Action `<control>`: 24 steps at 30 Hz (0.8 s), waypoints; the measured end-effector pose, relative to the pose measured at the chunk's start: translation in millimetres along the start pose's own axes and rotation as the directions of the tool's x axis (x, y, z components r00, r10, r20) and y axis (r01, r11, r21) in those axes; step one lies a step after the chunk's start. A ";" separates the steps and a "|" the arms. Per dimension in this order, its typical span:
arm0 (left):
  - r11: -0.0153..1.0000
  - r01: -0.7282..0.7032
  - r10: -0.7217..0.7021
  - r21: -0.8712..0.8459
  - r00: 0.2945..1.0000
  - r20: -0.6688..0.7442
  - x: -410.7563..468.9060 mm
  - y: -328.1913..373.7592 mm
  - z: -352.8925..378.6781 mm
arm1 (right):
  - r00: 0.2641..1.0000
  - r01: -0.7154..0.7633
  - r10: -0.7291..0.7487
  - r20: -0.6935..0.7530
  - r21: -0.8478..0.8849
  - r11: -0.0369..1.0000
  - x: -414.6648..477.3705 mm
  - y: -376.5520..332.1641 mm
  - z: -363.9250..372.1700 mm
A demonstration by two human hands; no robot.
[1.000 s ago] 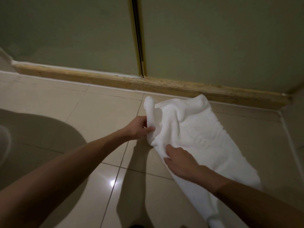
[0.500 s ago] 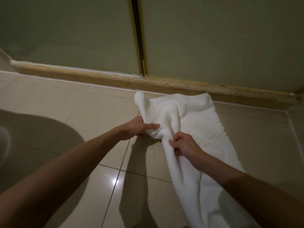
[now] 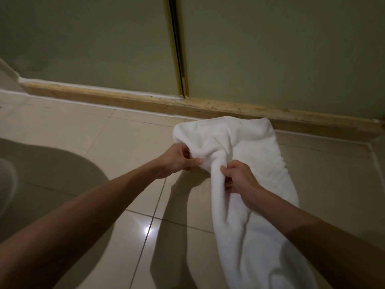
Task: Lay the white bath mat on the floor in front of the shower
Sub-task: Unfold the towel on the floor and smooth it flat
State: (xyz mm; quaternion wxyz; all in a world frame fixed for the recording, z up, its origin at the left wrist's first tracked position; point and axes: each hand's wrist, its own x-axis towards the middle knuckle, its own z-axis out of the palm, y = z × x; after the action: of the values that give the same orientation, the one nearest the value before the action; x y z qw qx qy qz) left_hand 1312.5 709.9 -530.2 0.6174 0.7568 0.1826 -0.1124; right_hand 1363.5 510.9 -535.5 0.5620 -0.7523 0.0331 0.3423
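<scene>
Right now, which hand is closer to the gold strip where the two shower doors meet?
Left. The left hand grips the bath mat almost straight in front of the gold strip; the right hand pinches a fold farther back and off to the right.

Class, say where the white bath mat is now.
Head view, right of centre: white bath mat, gripped by left hand and right hand, far end beside the shower sill.

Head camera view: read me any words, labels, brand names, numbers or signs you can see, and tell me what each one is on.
None: no word, label, brand, number or sign can be read in this view.
white bath mat: plain, no tag or print shows.
shower doors, threshold, floor tiles: no text on any of them.
</scene>
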 end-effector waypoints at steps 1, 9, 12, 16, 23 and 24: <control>1.000 -0.004 0.004 0.014 0.999 -0.037 0.1 0.4 0.5 | 0.999 0.032 -0.033 -0.008 -0.052 0.998 -0.9 -1.1 0.0; 0.997 -0.071 0.061 -0.027 0.960 -0.273 -2.9 17.2 -13.5 | 0.952 0.234 -0.295 -0.085 -0.421 0.877 -7.8 -4.6 6.5; 0.992 -0.120 0.125 0.035 0.938 -0.324 -4.6 30.3 -19.2 | 0.930 0.240 -0.352 -0.107 -0.550 0.800 -10.1 -6.3 10.9; 0.979 -0.195 0.143 -0.059 0.864 -0.483 -3.1 51.4 -19.6 | 0.864 0.270 -0.480 -0.149 -0.668 0.694 -11.8 -14.3 13.3; 1.000 -0.005 0.010 0.027 0.984 -0.179 -10.5 33.8 -17.5 | 0.911 0.255 -0.393 -0.124 -0.579 0.774 -10.6 -9.4 16.1; 0.998 -0.008 0.017 0.066 0.988 -0.150 -12.0 27.8 -19.5 | 0.918 0.248 -0.377 -0.124 -0.563 0.788 -10.1 -8.3 15.7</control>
State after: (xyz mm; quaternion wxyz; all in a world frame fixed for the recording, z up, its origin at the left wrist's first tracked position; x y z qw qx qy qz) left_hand 1312.0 722.5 -496.4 0.5773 0.7842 0.2203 -0.0569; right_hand 1351.9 524.2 -525.3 0.3703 -0.9082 -0.1249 0.1501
